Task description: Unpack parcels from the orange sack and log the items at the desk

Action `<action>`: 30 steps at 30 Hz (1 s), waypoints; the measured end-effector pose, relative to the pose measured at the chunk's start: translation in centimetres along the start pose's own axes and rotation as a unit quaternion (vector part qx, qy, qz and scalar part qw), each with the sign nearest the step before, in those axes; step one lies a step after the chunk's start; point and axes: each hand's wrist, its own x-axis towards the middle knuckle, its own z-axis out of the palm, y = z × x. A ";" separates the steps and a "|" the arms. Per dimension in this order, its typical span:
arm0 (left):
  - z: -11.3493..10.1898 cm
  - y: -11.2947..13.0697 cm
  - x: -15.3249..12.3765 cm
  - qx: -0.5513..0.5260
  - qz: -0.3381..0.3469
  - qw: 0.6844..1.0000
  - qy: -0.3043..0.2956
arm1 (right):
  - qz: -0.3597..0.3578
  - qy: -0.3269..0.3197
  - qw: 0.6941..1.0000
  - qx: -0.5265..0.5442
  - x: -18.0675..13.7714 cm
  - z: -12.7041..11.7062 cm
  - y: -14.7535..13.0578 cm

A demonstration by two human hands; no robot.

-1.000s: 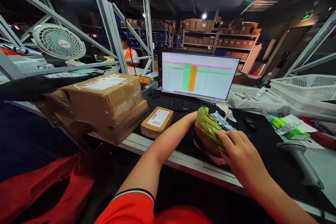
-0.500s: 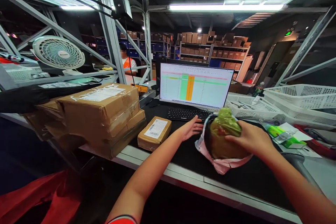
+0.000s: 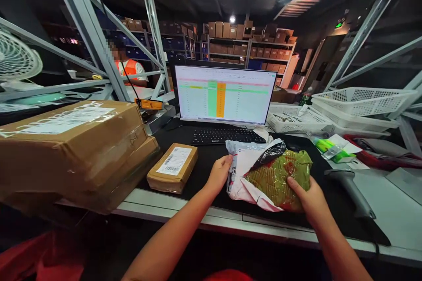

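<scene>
A green patterned packet (image 3: pixel 280 175) lies half out of a pale pink mailing bag (image 3: pixel 242 169) on the black desk mat (image 3: pixel 204 167). My right hand (image 3: pixel 305 195) grips the packet's near right edge, fingers closed on it. At the bag's left edge, my left hand (image 3: pixel 220 171) pinches the plastic. A small cardboard parcel (image 3: pixel 173 167) with a barcode label sits just left of my left hand.
Large stacked cardboard boxes (image 3: pixel 75 149) fill the left of the desk. A monitor (image 3: pixel 224 95) and keyboard (image 3: pixel 227 136) stand behind the bag. White baskets (image 3: pixel 359 101) and a barcode scanner (image 3: pixel 349 184) are to the right. A person in an orange vest (image 3: pixel 130 70) stands behind the racking.
The green packet, held upright in the bag before, now lies flat with the bag spread under it. My left hand came back to grip the bag's edge. The view shifted right.
</scene>
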 end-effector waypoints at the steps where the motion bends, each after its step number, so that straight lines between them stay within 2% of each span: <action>1: 0.0 -0.2 0.0 -0.004 -0.005 1.000 -0.001 | 0.011 0.004 1.000 0.004 -0.4 0.0 0.5; 6: 0.2 -0.3 -0.1 -0.027 -0.009 1.000 0.009 | 0.019 0.008 1.000 -0.006 -2.5 0.2 1.5; 13: 0.1 0.3 -0.3 -0.008 0.023 0.996 0.082 | 0.015 0.010 0.999 -0.049 -4.3 1.5 2.2; 16: -0.2 -0.4 -0.3 0.034 0.036 0.989 0.142 | 0.011 -0.008 0.999 -0.041 -4.3 1.4 2.7; 19: -0.3 -1.3 0.0 0.081 0.038 0.976 0.200 | 0.018 0.004 0.999 -0.029 -4.3 0.6 3.2; 22: -0.3 -2.0 0.4 0.113 0.026 0.968 0.223 | 0.039 0.050 0.998 -0.009 -4.8 -0.9 3.9; 26: 0.4 -2.4 0.0 0.144 0.003 0.964 0.222 | 0.071 0.114 0.991 -0.011 -5.5 -3.0 4.7; 30: 1.4 -2.6 -0.6 0.178 -0.011 0.964 0.198 | 0.062 0.153 0.986 -0.017 -5.8 -4.8 5.2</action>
